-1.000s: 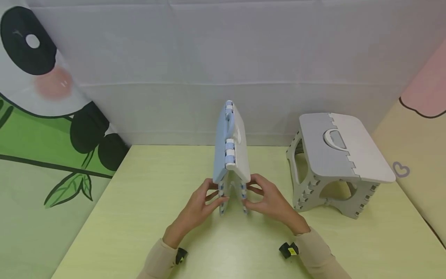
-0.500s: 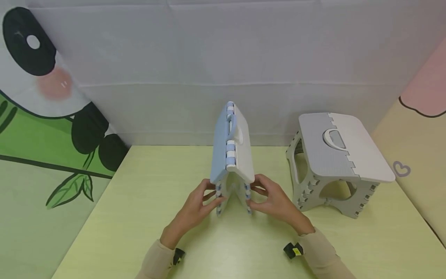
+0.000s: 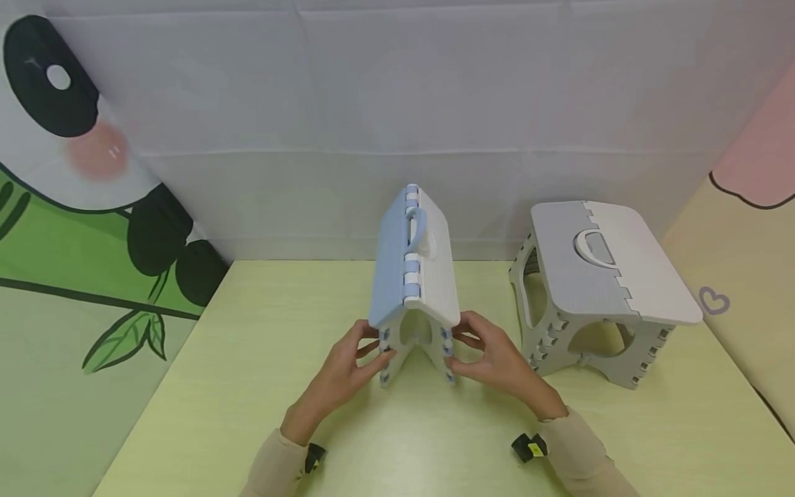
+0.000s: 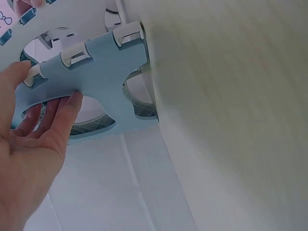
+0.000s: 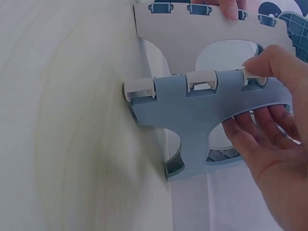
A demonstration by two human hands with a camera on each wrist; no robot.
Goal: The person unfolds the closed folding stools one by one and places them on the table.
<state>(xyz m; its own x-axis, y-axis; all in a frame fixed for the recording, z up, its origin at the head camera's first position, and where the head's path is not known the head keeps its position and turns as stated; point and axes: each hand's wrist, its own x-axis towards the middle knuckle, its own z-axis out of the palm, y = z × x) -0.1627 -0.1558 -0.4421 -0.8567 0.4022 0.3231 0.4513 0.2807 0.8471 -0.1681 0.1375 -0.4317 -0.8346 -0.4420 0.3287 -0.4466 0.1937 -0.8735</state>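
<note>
A blue and white folding step stool (image 3: 435,266) stands partly unfolded on the table, its two top halves sloping like a roof from the hinged ridge with a blue handle (image 3: 419,231). My left hand (image 3: 338,369) grips the left leg panel by its near edge. On the other side my right hand (image 3: 497,362) holds the right leg panel the same way. In the left wrist view the thumb lies on the hinge edge of the blue leg panel (image 4: 110,70), with fingers through its cut-out. The right wrist view shows the same hold on the other leg panel (image 5: 192,106).
A grey and white folding stool (image 3: 611,269) stands fully unfolded on the right of the table (image 3: 248,386). Behind the table hangs a white cloth (image 3: 397,124). Printed panels with cartoon figures flank both sides.
My hands have moved apart, left hand leftward and right hand rightward. The stool's legs have spread wider and its top halves have opened to a flatter slope.
</note>
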